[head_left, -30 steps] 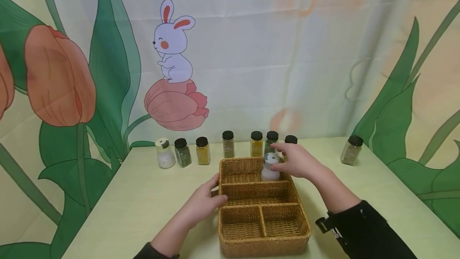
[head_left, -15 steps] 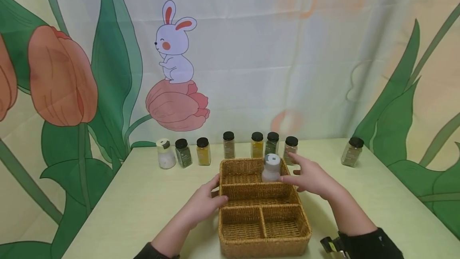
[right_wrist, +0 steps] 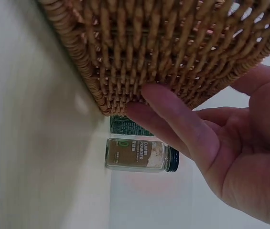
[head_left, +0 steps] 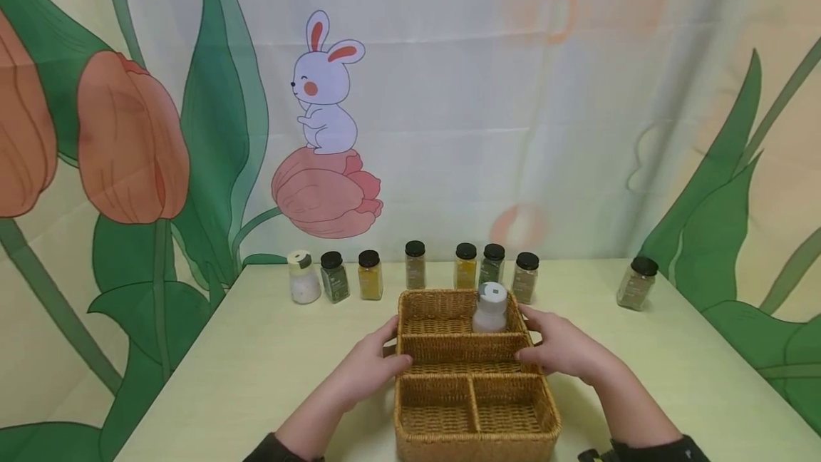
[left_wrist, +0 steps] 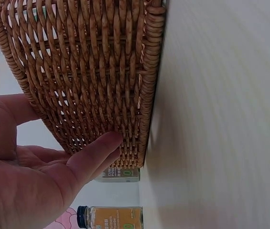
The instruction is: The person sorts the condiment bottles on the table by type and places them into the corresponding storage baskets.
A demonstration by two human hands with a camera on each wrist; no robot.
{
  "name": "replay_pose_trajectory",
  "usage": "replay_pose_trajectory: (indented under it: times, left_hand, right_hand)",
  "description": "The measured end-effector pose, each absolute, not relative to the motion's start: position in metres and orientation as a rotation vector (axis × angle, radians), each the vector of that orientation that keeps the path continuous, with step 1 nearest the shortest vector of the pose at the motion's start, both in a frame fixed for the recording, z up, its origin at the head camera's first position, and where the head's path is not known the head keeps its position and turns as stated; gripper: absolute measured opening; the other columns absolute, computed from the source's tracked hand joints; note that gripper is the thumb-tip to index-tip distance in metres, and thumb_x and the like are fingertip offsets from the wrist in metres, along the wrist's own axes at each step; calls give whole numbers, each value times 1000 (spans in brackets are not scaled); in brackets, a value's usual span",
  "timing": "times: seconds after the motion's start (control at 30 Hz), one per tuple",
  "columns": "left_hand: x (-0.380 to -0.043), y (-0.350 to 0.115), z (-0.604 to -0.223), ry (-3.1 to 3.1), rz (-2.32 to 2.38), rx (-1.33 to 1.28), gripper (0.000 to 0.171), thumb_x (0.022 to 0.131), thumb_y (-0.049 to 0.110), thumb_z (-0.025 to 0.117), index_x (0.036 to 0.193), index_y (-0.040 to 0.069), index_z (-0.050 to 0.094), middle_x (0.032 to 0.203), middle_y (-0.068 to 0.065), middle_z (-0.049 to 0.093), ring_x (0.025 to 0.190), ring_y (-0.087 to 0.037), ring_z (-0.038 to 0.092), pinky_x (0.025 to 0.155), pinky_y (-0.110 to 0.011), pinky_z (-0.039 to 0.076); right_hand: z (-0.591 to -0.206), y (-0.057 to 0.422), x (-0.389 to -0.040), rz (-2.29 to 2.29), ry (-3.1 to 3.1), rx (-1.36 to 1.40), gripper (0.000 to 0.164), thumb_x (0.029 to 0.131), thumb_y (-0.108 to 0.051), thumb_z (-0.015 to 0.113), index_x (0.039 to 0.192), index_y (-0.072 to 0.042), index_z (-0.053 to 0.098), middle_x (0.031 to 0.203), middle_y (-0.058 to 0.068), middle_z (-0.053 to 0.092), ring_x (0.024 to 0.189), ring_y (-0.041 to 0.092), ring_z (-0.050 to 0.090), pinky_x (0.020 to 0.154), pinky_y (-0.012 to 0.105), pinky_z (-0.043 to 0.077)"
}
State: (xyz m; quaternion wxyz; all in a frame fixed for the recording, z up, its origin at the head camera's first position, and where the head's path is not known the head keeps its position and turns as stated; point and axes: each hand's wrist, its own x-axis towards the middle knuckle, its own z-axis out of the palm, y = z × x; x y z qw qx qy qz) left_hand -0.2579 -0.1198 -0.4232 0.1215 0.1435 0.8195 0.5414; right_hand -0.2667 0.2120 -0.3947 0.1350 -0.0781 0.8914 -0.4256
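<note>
Basket (head_left: 477, 450), brown woven, sits on the tabletop (head_left: 256, 369) at near centre. Layout: wide compartment at back, another wide one in the middle, two small ones side by side at front.

Left hand (head_left: 370, 364) is on the basket's left side: thumb over the rim, fingers along the outer wall, pinching the wall between them. Left wrist view has two fingers lying against the weave, near the bottom edge. Right hand (head_left: 567, 348) mirrors that on the right side: thumb at the rim by the middle compartment, fingers outside, wall pinched between. Dark sleeves on both arms.

White-capped shaker (head_left: 490, 314) stands upright in the back compartment, at its right end.

Behind the basket, left to right along the back of the tabletop: shaker with pale yellow cap (head_left: 304, 280), green jar (head_left: 335, 281), yellow jar (head_left: 370, 279), greyish-brown jar (head_left: 415, 268), second yellow jar (head_left: 465, 269), second green jar (head_left: 491, 267), cumin jar (head_left: 525, 282). Cumin label is readable in the right wrist view. Another brownish jar (head_left: 635, 287) stands well apart at far right. Jar lids all black.

Backdrop: fabric sheet (head_left: 449, 134), printed with tulips (head_left: 135, 137) and a white rabbit (head_left: 326, 109).
</note>
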Motion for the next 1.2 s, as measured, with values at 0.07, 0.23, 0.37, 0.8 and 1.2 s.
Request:
replay_pose_trajectory:
  times: [0.07, 0.23, 0.37, 0.8, 1.2]
  left_hand:
    - [-259, -119, -423, 2394, 1574, 421, 84, 90, 19, 64, 156, 6, 13, 158, -19, 26, 134, -40, 44, 105, -49, 42]
    - [-261, -119, -423, 2397, 1568, 429, 85, 89, 20, 65, 156, 6, 13, 157, -19, 27, 134, -39, 45, 104, -49, 43]
    - [-262, -118, -423, 2409, 1562, 430, 85, 88, 20, 66, 155, 6, 15, 155, -21, 30, 132, -40, 47, 102, -49, 44]
    - [-263, -124, -414, 2551, 1386, 450, 79, 89, 29, 66, 153, 7, 26, 151, -20, 38, 126, -39, 53, 98, -49, 48]
    - [-272, -138, -399, 2758, 1312, 405, 67, 91, 33, 64, 149, 10, 38, 149, -15, 45, 129, -36, 52, 100, -50, 47]
  right_hand:
    - [-396, 212, -265, -1202, 2607, -226, 91, 81, -6, 70, 155, -6, 17, 143, 40, 37, 51, 20, 57, 51, 39, 53]
    - [-398, 209, -262, -1154, 2646, -205, 91, 81, -2, 62, 157, -10, 12, 140, 40, 40, 43, 18, 49, 46, 42, 52]
    - [-399, 208, -261, -1138, 2652, -191, 90, 82, -1, 59, 157, -12, 10, 140, 40, 40, 41, 18, 47, 45, 41, 51]
    - [-400, 206, -260, -1120, 2652, -188, 89, 83, -1, 56, 157, -14, 8, 140, 39, 41, 40, 18, 46, 44, 43, 51]
    - [-399, 204, -260, -1112, 2652, -188, 89, 84, -1, 56, 157, -13, 8, 139, 38, 43, 40, 18, 46, 44, 43, 51]
